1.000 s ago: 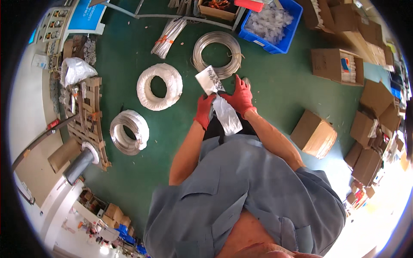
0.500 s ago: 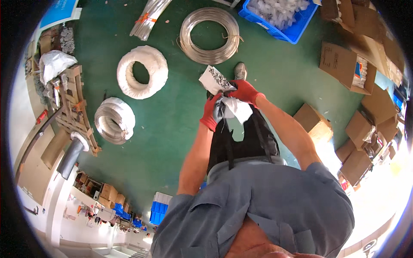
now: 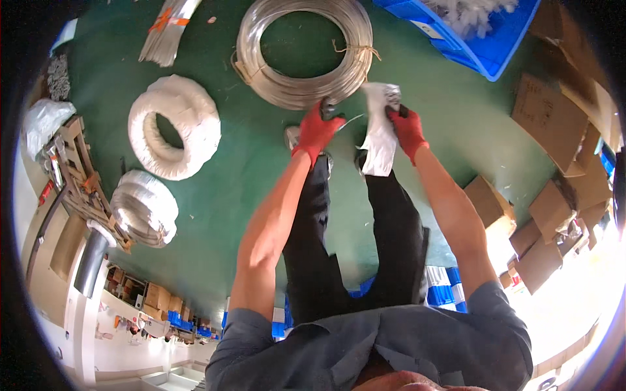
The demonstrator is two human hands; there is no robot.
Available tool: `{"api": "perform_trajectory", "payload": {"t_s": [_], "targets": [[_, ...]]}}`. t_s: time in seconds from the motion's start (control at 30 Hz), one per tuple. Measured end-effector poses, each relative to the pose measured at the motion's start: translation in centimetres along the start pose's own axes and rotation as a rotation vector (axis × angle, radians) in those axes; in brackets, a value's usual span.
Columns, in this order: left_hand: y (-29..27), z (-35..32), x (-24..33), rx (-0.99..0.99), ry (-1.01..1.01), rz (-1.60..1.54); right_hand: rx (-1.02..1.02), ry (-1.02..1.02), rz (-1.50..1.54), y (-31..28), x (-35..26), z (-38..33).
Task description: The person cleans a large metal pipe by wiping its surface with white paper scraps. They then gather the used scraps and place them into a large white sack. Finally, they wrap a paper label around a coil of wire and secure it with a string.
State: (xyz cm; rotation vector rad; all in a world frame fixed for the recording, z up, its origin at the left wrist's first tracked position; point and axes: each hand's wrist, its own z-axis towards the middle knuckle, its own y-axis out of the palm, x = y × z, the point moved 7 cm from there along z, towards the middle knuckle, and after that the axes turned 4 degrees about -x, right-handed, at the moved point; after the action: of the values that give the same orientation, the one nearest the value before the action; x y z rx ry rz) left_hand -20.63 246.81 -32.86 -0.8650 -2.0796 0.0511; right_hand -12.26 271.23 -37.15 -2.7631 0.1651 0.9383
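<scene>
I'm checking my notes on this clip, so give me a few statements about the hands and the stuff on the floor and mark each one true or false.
1. Both hands wear red gloves. True: the left hand and the right hand are both in red.
2. The right hand grips a white plastic bag. True.
3. The bare wire coil lies on a wooden table. False: it lies on the green floor.
4. The bin at the top right is yellow. False: it is blue.
5. A white wrapped coil lies to the person's left. True.
</scene>
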Motion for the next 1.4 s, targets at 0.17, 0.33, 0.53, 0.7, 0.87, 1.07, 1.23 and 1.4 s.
{"api": "perform_trajectory", "payload": {"t_s": [0.17,0.33,0.53,0.7,0.87,1.07,1.23,1.4], "targets": [[5.1,10.3,-3.8,0.177,0.265,0.668,0.106,0.046,0.111,-5.5,7.5,6.8],[9.4,15.2,-3.5,0.054,0.253,0.927,0.103,0.019,0.203,-7.4,10.8,10.5],[9.3,14.9,-4.4,-0.09,0.352,1.036,0.121,-0.163,0.274,-5.9,12.6,13.4],[8.9,13.7,-3.1,-0.081,0.428,0.963,0.095,-0.22,0.341,-4.5,10.7,13.3],[9.8,14.0,-4.3,-0.133,0.361,1.121,0.13,-0.403,0.331,-4.2,10.1,13.7],[9.9,13.3,-4.2,-0.036,0.321,1.117,0.184,-0.452,0.339,-5.5,10.8,12.4],[11.3,14.0,-4.4,-0.03,0.311,1.141,0.143,-0.412,0.259,-5.8,13.8,13.7],[13.6,12.0,-4.4,0.228,0.484,1.421,0.116,-0.443,0.256,-5.2,12.7,12.4]]}}
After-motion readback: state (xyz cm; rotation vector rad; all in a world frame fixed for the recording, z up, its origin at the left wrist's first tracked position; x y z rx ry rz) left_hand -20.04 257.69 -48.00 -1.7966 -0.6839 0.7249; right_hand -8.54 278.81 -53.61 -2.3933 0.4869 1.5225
